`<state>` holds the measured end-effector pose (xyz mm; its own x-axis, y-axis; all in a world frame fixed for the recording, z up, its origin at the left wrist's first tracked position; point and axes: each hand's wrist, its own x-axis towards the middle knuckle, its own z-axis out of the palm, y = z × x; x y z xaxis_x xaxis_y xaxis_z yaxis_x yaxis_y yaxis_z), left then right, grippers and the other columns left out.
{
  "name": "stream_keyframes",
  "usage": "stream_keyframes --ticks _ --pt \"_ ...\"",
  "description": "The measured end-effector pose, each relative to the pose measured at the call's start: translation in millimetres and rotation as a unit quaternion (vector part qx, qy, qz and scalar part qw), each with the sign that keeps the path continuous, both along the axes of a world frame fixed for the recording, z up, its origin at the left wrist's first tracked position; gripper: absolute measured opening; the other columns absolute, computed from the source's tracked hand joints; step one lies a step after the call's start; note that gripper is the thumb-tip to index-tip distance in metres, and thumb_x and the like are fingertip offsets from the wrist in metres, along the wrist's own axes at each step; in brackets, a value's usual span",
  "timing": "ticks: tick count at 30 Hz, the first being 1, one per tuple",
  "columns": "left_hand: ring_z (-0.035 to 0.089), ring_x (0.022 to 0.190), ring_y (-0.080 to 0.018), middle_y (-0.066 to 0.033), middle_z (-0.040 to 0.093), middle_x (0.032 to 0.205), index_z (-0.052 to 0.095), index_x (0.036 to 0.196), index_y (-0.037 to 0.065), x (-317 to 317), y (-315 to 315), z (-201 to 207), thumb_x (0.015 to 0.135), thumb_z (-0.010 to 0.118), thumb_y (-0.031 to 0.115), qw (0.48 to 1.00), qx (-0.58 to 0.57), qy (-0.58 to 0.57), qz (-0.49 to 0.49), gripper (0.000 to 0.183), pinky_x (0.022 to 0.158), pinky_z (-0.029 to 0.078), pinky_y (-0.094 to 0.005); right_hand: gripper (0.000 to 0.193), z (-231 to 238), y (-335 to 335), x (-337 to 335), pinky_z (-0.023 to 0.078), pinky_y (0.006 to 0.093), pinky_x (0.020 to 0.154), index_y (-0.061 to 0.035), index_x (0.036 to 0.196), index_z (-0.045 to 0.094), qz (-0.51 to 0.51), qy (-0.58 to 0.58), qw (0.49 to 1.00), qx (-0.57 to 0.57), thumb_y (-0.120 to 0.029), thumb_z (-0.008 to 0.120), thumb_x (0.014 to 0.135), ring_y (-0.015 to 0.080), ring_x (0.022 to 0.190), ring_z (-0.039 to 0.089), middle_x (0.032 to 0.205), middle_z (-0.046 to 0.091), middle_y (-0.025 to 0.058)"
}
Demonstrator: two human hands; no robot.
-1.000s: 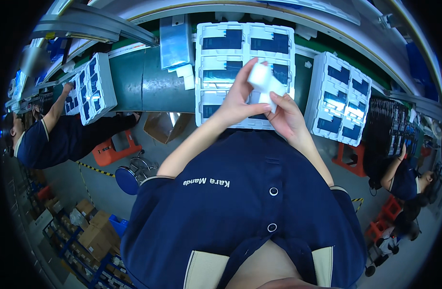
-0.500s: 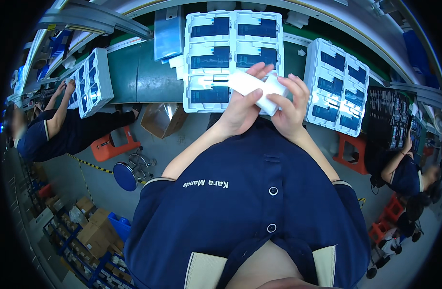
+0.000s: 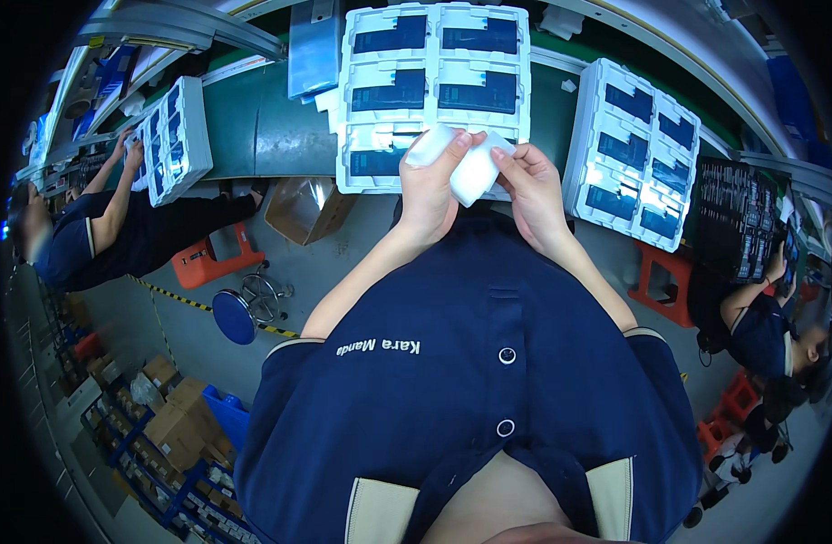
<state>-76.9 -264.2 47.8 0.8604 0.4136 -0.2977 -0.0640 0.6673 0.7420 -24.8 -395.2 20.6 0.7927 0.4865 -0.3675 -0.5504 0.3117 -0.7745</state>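
Above the near edge of a white tray [image 3: 342,136], my left hand [image 3: 425,192] and my right hand [image 3: 536,186] are close together. A white pad [image 3: 431,145], soft-looking like a folded cloth or foam, lies in my left hand. A second white piece [image 3: 478,172] slants down between the hands, its upper end pinched by the fingers of both. Whether the two white parts are joined is hidden behind my left fingers. Dark flat rectangular parts [image 3: 475,92] with light tabs sit in the tray's compartments, several in all.
Another filled white tray stack [image 3: 572,168] stands right, and one [image 3: 194,136] far left beside a co-worker [image 3: 85,227]. Clear plastic sleeves [image 3: 314,54] lie on the green bench [image 3: 294,140]. Below are a cardboard box [image 3: 298,213], orange stool [image 3: 208,263] and round blue stool [image 3: 235,317].
My hands have turned and drawn nearer my body relative to the tray. The white piece between them now slants down, gripped at its upper end, and the left fingers have closed more.
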Motion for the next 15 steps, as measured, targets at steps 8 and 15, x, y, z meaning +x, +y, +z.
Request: stream_keyframes --ticks 8,15 --pt "0.062 0.092 -0.0181 -0.0126 0.065 0.099 0.059 0.099 0.001 -9 6 -10 0.098 0.054 0.021 1.0 0.022 0.018 0.003 0.02 0.079 0.051 -0.0324 0.018 -17 -3 8 0.049 0.0224 0.073 0.0026 0.1 0.069 -0.076 -0.175 0.973 -0.134 -0.011 0.068 0.089 0.0089 0.078 0.061 0.09 0.069 0.0071" --pt "0.064 0.09 -0.0323 -0.0139 0.064 0.097 0.06 0.117 0.006 -12 43 -15 0.08 0.067 0.01 0.594 0.72 0.178 -0.311 0.038 0.078 0.051 -0.0391 0.013 -46 -44 41 0.047 0.0204 0.066 0.0004 0.098 0.064 -0.125 -0.097 0.98 -0.119 -0.003 0.067 0.086 0.0083 0.075 0.062 0.088 0.068 0.0055"
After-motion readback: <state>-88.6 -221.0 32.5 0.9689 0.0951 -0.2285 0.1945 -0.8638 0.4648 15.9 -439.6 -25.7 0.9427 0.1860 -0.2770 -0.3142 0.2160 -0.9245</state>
